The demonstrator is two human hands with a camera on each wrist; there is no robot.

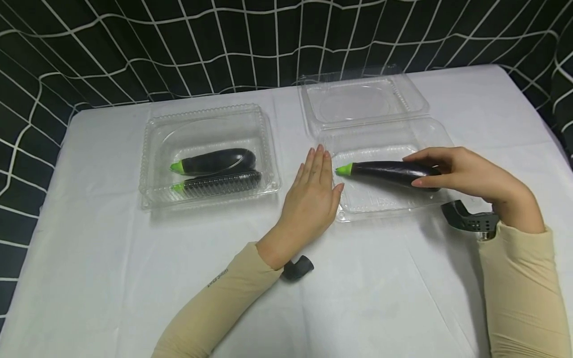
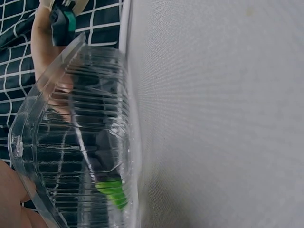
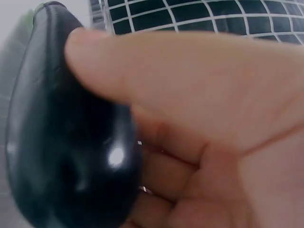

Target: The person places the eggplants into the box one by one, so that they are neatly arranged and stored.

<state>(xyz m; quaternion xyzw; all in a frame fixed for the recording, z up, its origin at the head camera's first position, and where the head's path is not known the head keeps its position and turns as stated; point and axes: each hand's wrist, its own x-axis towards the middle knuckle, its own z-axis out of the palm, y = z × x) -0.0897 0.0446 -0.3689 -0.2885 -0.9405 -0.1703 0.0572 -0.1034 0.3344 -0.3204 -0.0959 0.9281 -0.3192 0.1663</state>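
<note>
A dark purple eggplant [image 1: 380,171] with a green stem end lies over the base of an open clear plastic clamshell [image 1: 380,215]. My right hand [image 1: 481,171] grips its thick end, thumb on the near side and fingers on the far side. In the right wrist view the thumb presses against the glossy eggplant [image 3: 61,128]. My left hand [image 1: 311,196] lies with straight fingers along the clamshell's left edge. Through the ribbed wall of the clamshell [image 2: 42,156], the left wrist view shows the green stem end [image 2: 113,192] low inside.
To the left stands a closed clear clamshell [image 1: 201,122] with two eggplants [image 1: 219,161] inside. The open clamshell's lid [image 1: 358,102] is folded back toward the rear of the white-covered table [image 1: 380,298]. Behind the table hangs a dark cloth with a white grid [image 1: 250,44].
</note>
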